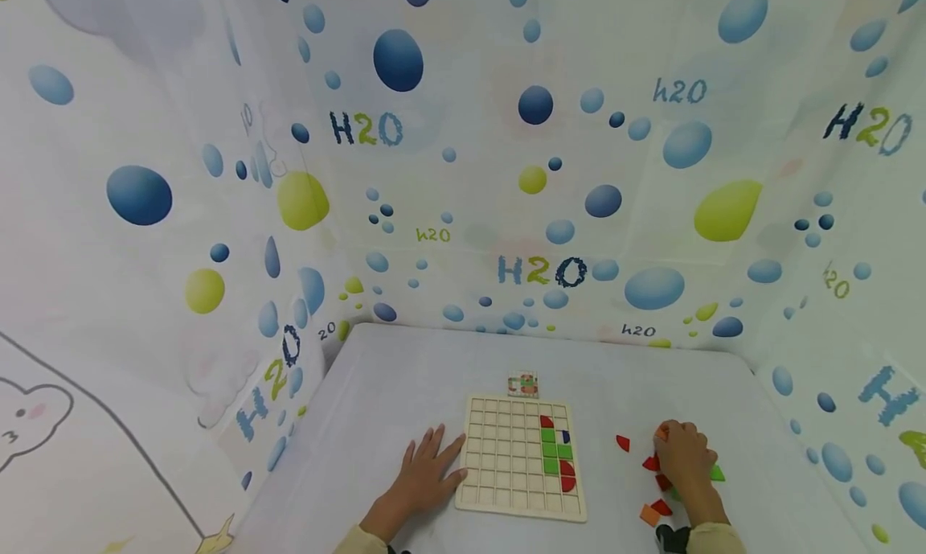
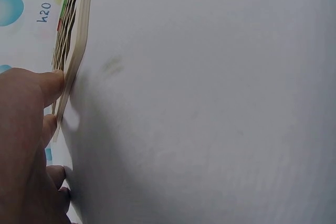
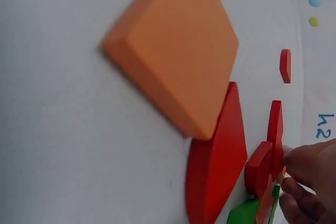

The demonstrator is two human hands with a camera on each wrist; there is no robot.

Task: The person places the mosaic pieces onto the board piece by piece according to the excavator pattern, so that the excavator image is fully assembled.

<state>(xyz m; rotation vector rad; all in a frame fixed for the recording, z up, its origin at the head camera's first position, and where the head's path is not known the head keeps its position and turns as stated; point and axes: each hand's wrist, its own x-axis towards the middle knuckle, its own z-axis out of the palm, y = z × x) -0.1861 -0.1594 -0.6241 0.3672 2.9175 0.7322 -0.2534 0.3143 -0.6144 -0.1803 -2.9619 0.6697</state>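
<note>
A wooden grid board [image 1: 499, 494] lies on the table with red, green and blue pieces set in its right columns. My left hand [image 1: 425, 478] rests flat beside it, fingers spread; in the left wrist view the thumb [image 2: 51, 85] touches the board's edge. At the right, my right hand [image 1: 686, 456] is over a loose pile and pinches an orange block [image 1: 661, 432], mostly covered by the fingers. Around it lie red quarter-round pieces [image 1: 661, 507], green pieces [image 1: 717, 473] and another orange square block [image 3: 184, 51], close in the right wrist view.
A small pattern card [image 1: 523, 384] lies just beyond the board's far edge. One red quarter-round piece [image 1: 623, 443] sits apart, between the board and the pile. Printed curtains [image 1: 463, 192] hang behind and at both sides of the white table [image 1: 405, 385].
</note>
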